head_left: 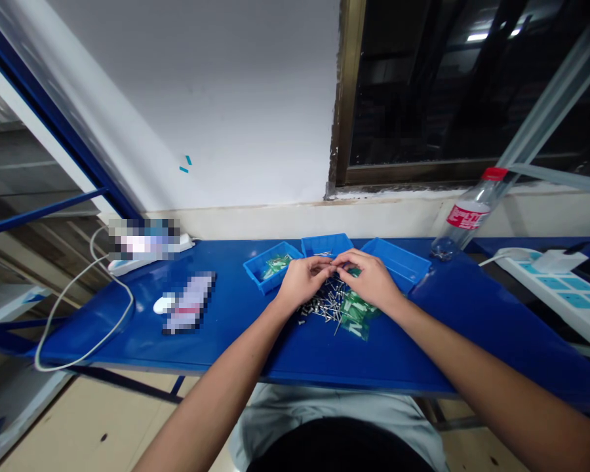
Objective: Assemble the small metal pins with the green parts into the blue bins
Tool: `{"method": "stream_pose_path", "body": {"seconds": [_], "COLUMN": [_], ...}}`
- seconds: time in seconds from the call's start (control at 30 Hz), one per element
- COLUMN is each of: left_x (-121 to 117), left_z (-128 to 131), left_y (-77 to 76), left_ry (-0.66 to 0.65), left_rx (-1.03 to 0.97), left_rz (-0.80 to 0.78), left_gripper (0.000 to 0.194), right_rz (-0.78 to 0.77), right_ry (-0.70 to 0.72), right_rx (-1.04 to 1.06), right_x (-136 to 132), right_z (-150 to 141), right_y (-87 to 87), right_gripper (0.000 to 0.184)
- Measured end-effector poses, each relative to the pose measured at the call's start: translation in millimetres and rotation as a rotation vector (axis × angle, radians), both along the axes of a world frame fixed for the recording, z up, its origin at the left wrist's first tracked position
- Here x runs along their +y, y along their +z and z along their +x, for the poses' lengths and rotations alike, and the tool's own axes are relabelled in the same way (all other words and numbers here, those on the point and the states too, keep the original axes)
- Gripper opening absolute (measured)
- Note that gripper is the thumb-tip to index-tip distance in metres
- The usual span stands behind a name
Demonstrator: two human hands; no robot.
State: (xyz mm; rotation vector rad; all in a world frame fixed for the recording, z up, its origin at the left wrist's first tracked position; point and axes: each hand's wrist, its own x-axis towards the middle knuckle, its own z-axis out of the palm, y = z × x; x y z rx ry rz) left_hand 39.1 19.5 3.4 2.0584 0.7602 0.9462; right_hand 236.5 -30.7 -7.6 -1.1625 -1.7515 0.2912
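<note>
My left hand (pixel 301 278) and my right hand (pixel 370 276) meet over a heap of small silver metal pins or screws (pixel 324 307) on the blue table (pixel 236 328). The fingers of both hands are pinched, with their tips close together; whatever lies between them is too small to make out. Under my right hand, beside the heap, lie green-and-clear small plastic packets (pixel 356 316). Behind my hands stand three blue trays: the left tray (pixel 261 283) holds similar green packets, the middle tray (pixel 324 242) some metal pins, and the right tray (pixel 404 261) shows a bare floor.
A clear bottle with a red cap (pixel 465 219) stands at the back right, near a white power strip (pixel 565 288). At left lie a blurred phone-like object (pixel 191 301), a white rounded object (pixel 164 305), another power strip (pixel 152 255) and a looping white cable (pixel 86 357).
</note>
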Motion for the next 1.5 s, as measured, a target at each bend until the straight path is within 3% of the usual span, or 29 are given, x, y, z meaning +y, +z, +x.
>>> {"method": "stream_pose_path", "body": {"seconds": [0.2, 0.3, 0.57, 0.8, 0.97, 1.17, 1.4, 1.5], "left_x": [2, 3, 4, 0, 4, 4, 4, 2], "left_z": [0, 0, 1, -2, -2, 0, 2, 2], "left_y": [-1.6, -2.2, -3.1, 4.3, -1.3, -3.1, -5.9, -4.0], "left_ry": [0.104, 0.101, 0.072, 0.081, 0.062, 0.094, 0.033, 0.008], "left_rx": [0.073, 0.066, -0.053, 0.075, 0.044, 0.018, -0.104, -0.092], "left_rz": [0.126, 0.158, 0.08, 0.06, 0.039, 0.054, 0.035, 0.062], "left_gripper": [0.01, 0.013, 0.02, 0.034, 0.024, 0.015, 0.054, 0.052], "right_rz": [-0.114, -0.156, -0.116, -0.068, -0.08, -0.165, -0.145, -0.034], "right_ry": [-0.029, -0.023, 0.006, -0.025, -0.008, -0.006, 0.002, -0.029], "right_rx": [0.12, 0.141, 0.136, 0.091, 0.08, 0.228, 0.155, -0.009], "right_x": [-3, 0, 4, 2, 1, 3, 2, -1], "right_z": [-3, -3, -1, 1, 0, -1, -2, 1], "right_y": [3.4, -0.8, -4.6, -0.8, -0.7, -3.8, -3.2, 3.4], "right_gripper": [0.012, 0.011, 0.017, 0.012, 0.012, 0.016, 0.018, 0.024]}}
